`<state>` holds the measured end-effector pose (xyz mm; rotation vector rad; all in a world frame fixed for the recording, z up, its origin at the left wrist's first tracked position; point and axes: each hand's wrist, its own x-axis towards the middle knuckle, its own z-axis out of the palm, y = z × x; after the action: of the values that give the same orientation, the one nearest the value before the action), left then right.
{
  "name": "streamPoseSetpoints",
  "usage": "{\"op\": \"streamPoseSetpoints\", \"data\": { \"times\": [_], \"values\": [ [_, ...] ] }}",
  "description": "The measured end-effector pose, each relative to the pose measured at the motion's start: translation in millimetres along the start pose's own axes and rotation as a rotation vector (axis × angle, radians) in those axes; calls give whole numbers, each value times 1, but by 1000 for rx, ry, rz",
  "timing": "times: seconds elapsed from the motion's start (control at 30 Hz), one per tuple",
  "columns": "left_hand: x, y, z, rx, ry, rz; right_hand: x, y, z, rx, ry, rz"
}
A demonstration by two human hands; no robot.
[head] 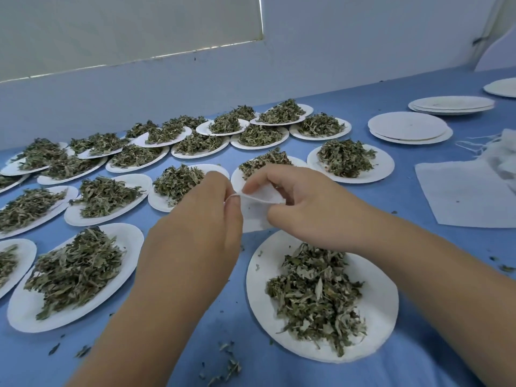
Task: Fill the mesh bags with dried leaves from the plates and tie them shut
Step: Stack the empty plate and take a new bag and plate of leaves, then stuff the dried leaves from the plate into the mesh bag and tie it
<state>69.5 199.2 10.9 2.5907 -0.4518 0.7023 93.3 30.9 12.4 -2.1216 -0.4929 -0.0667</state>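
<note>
Head view: thumb and forefinger of the left hand (195, 219) and curled fingers of the right hand (296, 199) each pinch an edge of a small white mesh bag (255, 219), parting its mouth; the bag hangs flat, apparently unfilled, just beyond the nearest plate (259, 291) of dried leaves (315, 294). Judged step: opening the bag for filling, which next calls for one hand to hold the mouth wide while the other gathers leaves from that plate. Left of and beyond it crowd more heaped plates (75, 272); to its far right lie empty plate stacks (410, 128), a flat white sheet (469, 196) and spare bags (502, 155), none obstructing.
</note>
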Motion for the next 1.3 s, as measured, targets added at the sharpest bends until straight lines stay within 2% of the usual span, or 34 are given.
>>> {"op": "streamPoseSetpoints", "data": {
  "times": [0.13, 0.27, 0.4, 0.5, 0.63, 0.77, 1.0, 1.3],
  "values": [
    [3, -11, 0, -40, -75, 99, 1, 1, -4, -58, -52, 21],
    [5, -20, 0, -165, 32, 92, 1, 1, -11, -74, -57, 15],
    [7, -22, -8, -95, 105, 128, -3, -1, -30, -134, -59, 58],
    [9, -21, -16, -14, 109, 181, -8, -4, -42, -259, -168, 114],
    [9, -18, -16, 15, 84, 137, -17, -9, -45, -408, -357, 130],
    [6, -15, -9, 15, 9, 117, -25, -16, -42, -483, -459, 142],
    [5, -12, 0, 6, -23, 50, -25, -11, -33, -624, -447, 139],
    [4, -9, 4, -4, -24, 93, -25, -8, -28, -622, -437, 90]
  ]
}}
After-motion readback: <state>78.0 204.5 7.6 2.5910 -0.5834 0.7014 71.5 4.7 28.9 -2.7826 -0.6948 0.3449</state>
